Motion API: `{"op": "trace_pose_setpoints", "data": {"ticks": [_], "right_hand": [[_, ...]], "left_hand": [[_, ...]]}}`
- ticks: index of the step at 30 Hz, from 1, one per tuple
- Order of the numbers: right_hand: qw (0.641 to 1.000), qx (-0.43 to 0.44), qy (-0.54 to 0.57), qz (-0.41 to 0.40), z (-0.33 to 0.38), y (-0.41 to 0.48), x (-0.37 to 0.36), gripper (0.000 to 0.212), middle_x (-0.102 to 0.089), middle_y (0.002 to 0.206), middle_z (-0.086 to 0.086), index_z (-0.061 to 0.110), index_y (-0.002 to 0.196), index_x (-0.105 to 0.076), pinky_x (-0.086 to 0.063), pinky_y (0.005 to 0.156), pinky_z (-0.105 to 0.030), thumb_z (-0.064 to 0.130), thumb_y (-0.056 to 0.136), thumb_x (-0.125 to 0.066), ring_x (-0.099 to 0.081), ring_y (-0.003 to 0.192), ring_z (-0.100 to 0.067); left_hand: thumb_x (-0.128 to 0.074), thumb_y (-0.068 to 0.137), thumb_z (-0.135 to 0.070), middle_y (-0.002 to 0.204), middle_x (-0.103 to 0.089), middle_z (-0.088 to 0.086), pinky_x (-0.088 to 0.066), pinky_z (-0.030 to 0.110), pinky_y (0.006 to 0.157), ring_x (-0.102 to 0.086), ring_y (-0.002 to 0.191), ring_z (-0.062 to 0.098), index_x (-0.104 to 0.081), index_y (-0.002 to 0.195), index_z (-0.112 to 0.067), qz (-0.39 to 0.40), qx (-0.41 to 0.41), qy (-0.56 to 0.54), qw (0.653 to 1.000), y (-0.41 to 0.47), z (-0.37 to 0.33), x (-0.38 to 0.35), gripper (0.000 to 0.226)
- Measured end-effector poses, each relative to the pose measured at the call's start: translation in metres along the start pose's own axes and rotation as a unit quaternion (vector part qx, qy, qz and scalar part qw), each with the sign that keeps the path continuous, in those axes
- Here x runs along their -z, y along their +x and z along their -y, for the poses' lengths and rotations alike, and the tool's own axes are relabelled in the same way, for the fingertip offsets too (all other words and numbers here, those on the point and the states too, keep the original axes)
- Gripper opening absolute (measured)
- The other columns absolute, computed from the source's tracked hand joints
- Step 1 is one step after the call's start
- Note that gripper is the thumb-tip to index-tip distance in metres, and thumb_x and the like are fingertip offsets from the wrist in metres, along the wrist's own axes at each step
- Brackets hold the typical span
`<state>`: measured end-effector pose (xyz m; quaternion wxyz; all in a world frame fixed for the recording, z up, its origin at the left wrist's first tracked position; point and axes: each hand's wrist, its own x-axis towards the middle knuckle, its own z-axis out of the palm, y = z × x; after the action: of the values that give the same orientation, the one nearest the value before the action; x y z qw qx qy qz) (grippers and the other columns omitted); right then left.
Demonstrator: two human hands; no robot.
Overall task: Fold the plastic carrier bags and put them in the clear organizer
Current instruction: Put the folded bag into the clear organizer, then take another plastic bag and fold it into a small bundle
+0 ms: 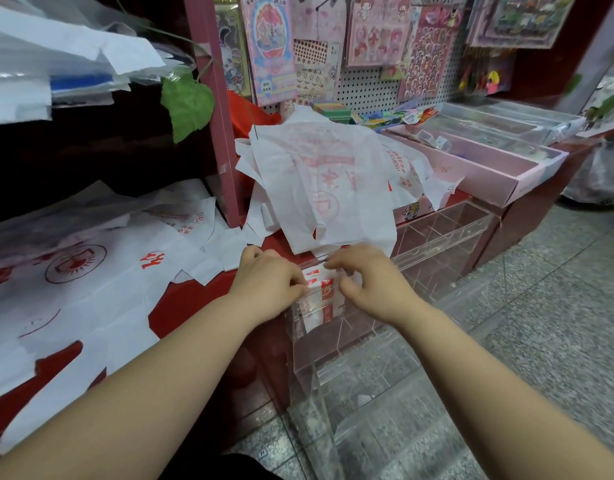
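A clear acrylic organizer [447, 233] stands against the red counter, with several compartments. Its near compartment holds a folded white bag with red print [321, 292]. My left hand [269, 277] and my right hand [368, 282] are both at the top of that compartment, fingers curled on the folded bag from either side. A heap of unfolded white carrier bags [326, 181] lies just behind the hands on the counter. More flat bags [91, 271] are spread over the counter to the left.
A red counter [184, 299] carries the bags. Pink trays [489, 164] and clear boxes sit at the back right under a pegboard of sticker sheets [378, 32]. Shelves with papers [56, 64] are at the upper left. Grey tiled floor [541, 306] lies to the right.
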<state>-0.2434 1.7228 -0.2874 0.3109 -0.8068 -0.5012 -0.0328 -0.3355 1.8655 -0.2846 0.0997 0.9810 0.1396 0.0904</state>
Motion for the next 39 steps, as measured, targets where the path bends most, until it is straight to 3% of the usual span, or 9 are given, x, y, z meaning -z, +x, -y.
{"op": "trace_pose_setpoints", "data": {"ticks": [7, 13, 20, 25, 28, 31, 34, 36, 39], "right_hand": [[0.988, 0.085, -0.107, 0.065, 0.005, -0.005, -0.018, 0.036, -0.070, 0.074, -0.010, 0.004, 0.085, -0.072, -0.046, 0.070, -0.035, 0.020, 0.077, -0.040, -0.062, 0.066, -0.031], [0.991, 0.032, -0.090, 0.098, 0.008, 0.002, -0.022, 0.035, -0.069, 0.097, -0.009, 0.007, 0.099, -0.068, -0.029, 0.099, -0.029, 0.026, 0.092, -0.039, -0.057, 0.093, -0.027], [0.997, 0.067, -0.038, -0.018, 0.037, -0.007, -0.021, 0.025, -0.072, 0.085, -0.007, 0.005, 0.091, -0.072, -0.037, 0.074, -0.023, 0.016, 0.075, -0.056, -0.065, 0.080, -0.023], [0.996, 0.088, -0.010, -0.007, 0.088, 0.007, -0.043, 0.025, -0.071, 0.088, -0.008, 0.005, 0.092, -0.071, -0.039, 0.077, -0.026, 0.017, 0.076, -0.056, -0.065, 0.084, -0.026], [0.991, 0.110, -0.026, 0.065, 0.125, 0.019, -0.072, 0.026, -0.065, 0.112, -0.004, 0.010, 0.110, -0.065, -0.035, 0.086, -0.020, 0.019, 0.088, -0.056, -0.057, 0.107, -0.022], [0.981, 0.128, -0.027, 0.142, 0.162, 0.033, -0.106, 0.031, -0.060, 0.120, -0.002, 0.012, 0.118, -0.060, -0.033, 0.085, -0.020, 0.023, 0.089, -0.056, -0.051, 0.112, -0.018], [0.981, 0.130, -0.031, 0.138, 0.198, 0.048, -0.135, 0.037, -0.056, 0.126, -0.004, 0.011, 0.124, -0.055, -0.031, 0.091, -0.022, 0.027, 0.090, -0.054, -0.047, 0.117, -0.020], [0.981, 0.135, -0.046, 0.134, 0.220, 0.062, -0.152, 0.039, -0.053, 0.130, -0.003, 0.012, 0.127, -0.052, -0.028, 0.095, -0.022, 0.029, 0.091, -0.052, -0.043, 0.121, -0.019], [0.978, 0.140, -0.070, 0.140, 0.253, 0.088, -0.178, 0.043, -0.049, 0.133, -0.006, 0.013, 0.130, -0.047, -0.030, 0.095, -0.025, 0.031, 0.092, -0.051, -0.041, 0.122, -0.021]], "left_hand": [[-0.049, 0.094, -0.028, 0.116, -0.061, -0.011, -0.011, 0.020, 0.095, -0.043, 0.118, 0.010, -0.065, 0.113, -0.025, -0.085, -0.002, -0.076, 0.993, -0.020, 0.009, -0.003, 0.025], [-0.038, 0.075, -0.046, 0.096, -0.070, -0.004, -0.028, 0.028, 0.089, -0.061, 0.099, 0.021, -0.074, 0.094, -0.017, -0.168, 0.045, -0.136, 0.975, -0.070, 0.044, 0.002, 0.049], [-0.037, 0.074, -0.040, 0.085, -0.070, -0.003, -0.038, 0.035, 0.079, -0.059, 0.085, 0.018, -0.074, 0.085, -0.014, -0.197, 0.081, -0.118, 0.970, -0.127, 0.076, 0.022, 0.047], [-0.041, 0.076, -0.034, 0.086, -0.070, 0.004, -0.046, 0.042, 0.075, -0.063, 0.085, 0.022, -0.074, 0.082, -0.010, -0.239, 0.152, -0.060, 0.957, -0.190, 0.124, 0.040, 0.041], [-0.054, 0.083, -0.027, 0.106, -0.067, 0.015, -0.045, 0.050, 0.086, -0.062, 0.101, 0.033, -0.072, 0.097, -0.005, -0.217, 0.260, -0.004, 0.941, -0.235, 0.157, 0.051, 0.032], [-0.044, 0.094, -0.040, 0.150, -0.029, 0.007, -0.014, 0.038, 0.112, -0.026, 0.139, 0.021, -0.039, 0.140, -0.015, -0.115, 0.367, 0.031, 0.922, -0.260, 0.176, 0.057, 0.052], [-0.009, 0.089, -0.068, 0.156, -0.005, -0.004, -0.001, 0.030, 0.114, -0.001, 0.143, 0.010, -0.011, 0.148, -0.026, -0.040, 0.379, 0.048, 0.923, -0.266, 0.187, 0.056, 0.072], [0.014, 0.064, -0.074, 0.156, 0.001, -0.006, 0.002, 0.029, 0.114, 0.004, 0.143, 0.009, -0.006, 0.148, -0.027, -0.027, 0.362, 0.053, 0.930, -0.265, 0.189, 0.056, 0.098], [-0.002, 0.082, -0.073, 0.156, -0.004, -0.009, -0.003, 0.024, 0.112, -0.001, 0.142, 0.007, -0.013, 0.147, -0.031, -0.018, 0.340, 0.048, 0.939, -0.268, 0.204, 0.066, 0.078]]}}
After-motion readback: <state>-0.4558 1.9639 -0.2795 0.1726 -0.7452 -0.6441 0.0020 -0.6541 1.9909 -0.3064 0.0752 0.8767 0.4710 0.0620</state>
